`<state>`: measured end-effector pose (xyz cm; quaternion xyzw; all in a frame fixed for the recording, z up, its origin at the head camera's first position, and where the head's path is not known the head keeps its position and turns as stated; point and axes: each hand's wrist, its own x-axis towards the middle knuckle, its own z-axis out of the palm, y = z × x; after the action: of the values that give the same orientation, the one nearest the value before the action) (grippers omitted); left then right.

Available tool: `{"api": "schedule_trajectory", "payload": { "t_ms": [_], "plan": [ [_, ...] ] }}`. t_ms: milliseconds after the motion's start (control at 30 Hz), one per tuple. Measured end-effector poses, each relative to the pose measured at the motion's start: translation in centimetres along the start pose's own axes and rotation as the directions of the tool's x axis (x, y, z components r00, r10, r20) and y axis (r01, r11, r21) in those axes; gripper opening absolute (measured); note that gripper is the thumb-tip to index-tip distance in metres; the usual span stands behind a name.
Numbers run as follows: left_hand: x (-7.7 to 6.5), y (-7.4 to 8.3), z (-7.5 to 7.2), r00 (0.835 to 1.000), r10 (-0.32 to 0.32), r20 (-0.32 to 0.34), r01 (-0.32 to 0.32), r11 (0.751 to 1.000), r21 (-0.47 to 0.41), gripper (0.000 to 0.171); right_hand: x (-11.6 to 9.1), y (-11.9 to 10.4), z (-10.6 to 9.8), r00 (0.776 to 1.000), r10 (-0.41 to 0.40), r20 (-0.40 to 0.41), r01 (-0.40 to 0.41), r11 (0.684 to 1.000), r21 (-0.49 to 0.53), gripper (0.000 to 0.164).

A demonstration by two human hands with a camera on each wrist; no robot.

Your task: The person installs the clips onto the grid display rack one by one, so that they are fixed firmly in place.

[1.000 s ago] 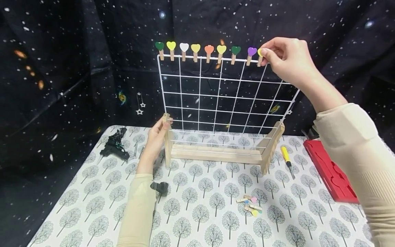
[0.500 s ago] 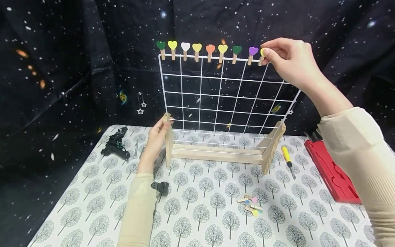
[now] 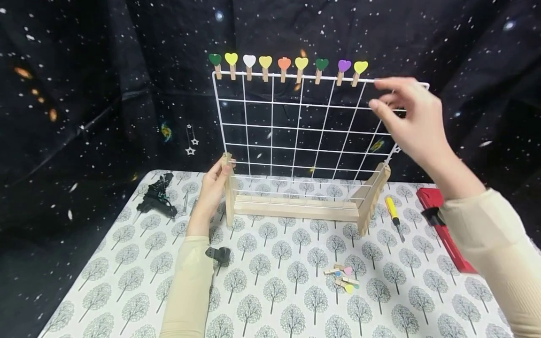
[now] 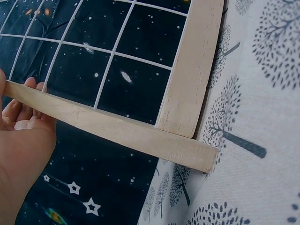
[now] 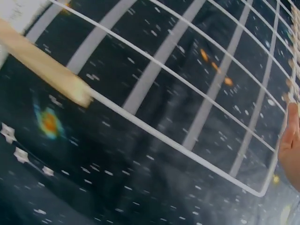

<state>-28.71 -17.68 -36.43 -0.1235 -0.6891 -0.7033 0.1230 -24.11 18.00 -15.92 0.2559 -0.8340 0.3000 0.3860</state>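
A white wire grid (image 3: 308,78) stands upright in a wooden stand (image 3: 296,210). Heart-topped mini clothespins line its top wire, in green, yellow, white, orange and purple; the rightmost is a yellow-heart clothespin (image 3: 361,67). My left hand (image 3: 211,188) grips the stand's left post (image 3: 229,202); the left wrist view shows fingers and thumb around that wooden post (image 4: 117,129). Just right of the last clothespin, my right hand (image 3: 416,117) is beside the top wire with thumb and fingers apart, holding nothing. In the right wrist view only part of this hand (image 5: 291,150) shows.
Several loose mini clothespins (image 3: 343,280) lie in a small pile on the tree-patterned tablecloth (image 3: 274,263). A yellow-handled screwdriver (image 3: 392,211) and a red tray (image 3: 454,249) are at the right. Black gear (image 3: 156,199) sits at the left, before a dark starry curtain (image 3: 105,70).
My right hand has let go of the yellow-heart clothespin, which stays on the top wire, and has moved right and down. The left hand still holds the post.
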Motion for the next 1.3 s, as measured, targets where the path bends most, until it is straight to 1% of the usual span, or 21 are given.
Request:
{"api": "schedule_trajectory", "payload": {
  "t_ms": [33,100,167,233,300,367,433,467,533,600,633,700,767,833,900,967,1033,1067,1167,1233,1300],
  "plan": [
    [-0.1,0.3,0.1,1.0,-0.002,0.0,0.002,1.0,0.0,0.047,-1.0,0.4,0.3,0.999,-0.036,0.002,0.036,0.999,0.005,0.033],
    [-0.3,0.8,0.2,1.0,0.001,0.002,-0.001,1.0,0.004,0.046,-3.2,1.2,0.9,0.995,-0.085,0.047,0.085,0.996,0.009,0.036],
    [-0.4,1.0,0.2,1.0,0.002,0.006,-0.002,1.0,0.011,0.045,-5.9,2.1,1.7,0.987,-0.097,0.132,0.095,0.995,0.024,0.038],
    [-0.4,0.9,0.3,1.0,-0.001,0.008,0.001,1.0,0.017,0.045,-8.9,3.1,2.6,0.971,-0.076,0.228,0.071,0.997,0.03,0.037],
    [-0.1,0.3,0.2,1.0,-0.002,0.006,0.002,1.0,0.017,0.045,-12.1,4.1,3.6,0.942,-0.035,0.333,0.022,0.999,0.043,0.035],
    [0.2,-0.3,0.1,1.0,-0.001,0.005,0.001,1.0,0.016,0.046,-15.4,5.0,4.6,0.912,-0.004,0.411,-0.013,0.999,0.038,0.032],
    [0.3,-0.4,0.1,1.0,-0.001,0.003,0.001,1.0,0.015,0.046,-18.5,5.5,5.2,0.877,0.024,0.481,-0.048,0.998,0.038,0.03],
    [0.3,-0.4,0.1,1.0,0.0,0.0,0.0,1.0,0.012,0.046,-19.9,5.7,5.5,0.86,0.031,0.509,-0.057,0.998,0.037,0.03],
    [0.0,0.3,0.3,1.0,-0.004,0.0,0.004,1.0,0.011,0.046,-22.4,5.9,5.7,0.832,0.045,0.554,-0.078,0.996,0.035,0.03],
    [-0.3,0.9,0.4,1.0,-0.011,-0.002,0.011,1.0,0.007,0.047,-24.4,6.0,5.7,0.8,0.062,0.596,-0.109,0.993,0.044,0.031],
    [-0.3,1.0,0.5,1.0,-0.013,-0.003,0.013,1.0,0.007,0.047,-25.1,6.0,5.7,0.789,0.067,0.61,-0.116,0.992,0.041,0.031],
    [-0.4,1.1,0.5,1.0,-0.019,-0.004,0.019,1.0,0.015,0.047,-26.3,5.9,5.7,0.767,0.064,0.638,-0.12,0.992,0.045,0.029],
    [-0.5,1.1,0.4,1.0,-0.022,-0.008,0.022,1.0,0.017,0.047,-27.0,5.7,5.7,0.754,0.064,0.654,-0.115,0.993,0.036,0.027],
    [-0.5,1.1,0.4,1.0,-0.021,-0.014,0.021,1.0,0.018,0.048,-27.4,5.5,5.9,0.742,0.08,0.666,-0.115,0.993,0.009,0.026],
    [-0.6,1.0,0.3,1.0,-0.019,-0.014,0.019,1.0,0.013,0.048,-27.4,5.4,6.2,0.723,0.119,0.68,-0.142,0.99,-0.023,0.027],
    [-0.6,1.0,0.3,1.0,-0.021,-0.013,0.021,1.0,0.009,0.047,-27.3,5.4,6.5,0.711,0.145,0.689,-0.156,0.987,-0.046,0.026],
    [-0.6,1.0,0.3,1.0,-0.021,-0.006,0.021,1.0,0.007,0.047,-27.2,5.5,6.8,0.707,0.126,0.696,-0.126,0.991,-0.052,0.021],
    [-0.6,1.0,0.4,1.0,-0.023,-0.008,0.023,1.0,0.006,0.046,-27.1,5.6,6.9,0.709,0.102,0.697,-0.096,0.994,-0.049,0.017],
    [-0.6,1.0,0.4,1.0,-0.022,-0.007,0.022,1.0,0.012,0.046,-26.7,5.7,7.3,0.726,0.0,0.687,0.029,0.999,-0.03,0.005],
    [-0.6,1.0,0.4,1.0,-0.015,-0.003,0.015,1.0,0.014,0.045,-26.5,5.7,7.4,0.729,-0.04,0.684,0.081,0.996,-0.029,0.007],
    [-0.6,1.0,0.4,1.0,-0.008,0.003,0.008,1.0,0.011,0.045,-26.4,5.7,7.4,0.717,-0.045,0.695,0.092,0.995,-0.03,0.008]
  ]
}}
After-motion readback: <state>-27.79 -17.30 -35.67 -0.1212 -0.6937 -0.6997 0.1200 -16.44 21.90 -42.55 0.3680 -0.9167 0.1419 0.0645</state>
